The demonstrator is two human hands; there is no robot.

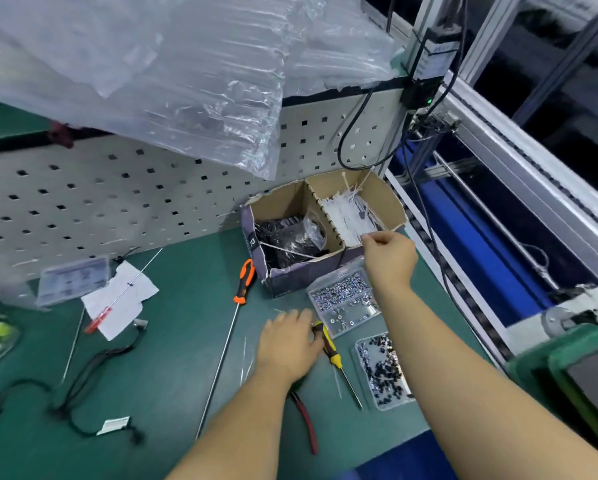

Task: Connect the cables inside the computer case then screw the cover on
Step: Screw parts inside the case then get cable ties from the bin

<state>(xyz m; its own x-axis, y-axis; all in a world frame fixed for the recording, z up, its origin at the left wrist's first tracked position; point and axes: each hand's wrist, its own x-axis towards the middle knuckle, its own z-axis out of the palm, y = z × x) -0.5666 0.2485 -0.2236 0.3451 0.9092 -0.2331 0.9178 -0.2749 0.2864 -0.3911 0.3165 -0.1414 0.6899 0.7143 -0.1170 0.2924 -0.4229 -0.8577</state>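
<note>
Two hands busy: our right hand point(389, 258) pinches white cable ties point(351, 213) at the front edge of the cardboard box point(256, 220), likely for bundling cables. Left hand point(290, 344) lies flat beside the yellow screwdriver point(332, 351), gripping nothing we can see. Computer case not in view. Screw trays point(346, 303) crowd the right; open mat point(173, 323) is left.

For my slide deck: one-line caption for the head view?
Right hand pinches white cable ties from a cardboard box; left hand rests by a yellow screwdriver.
</note>
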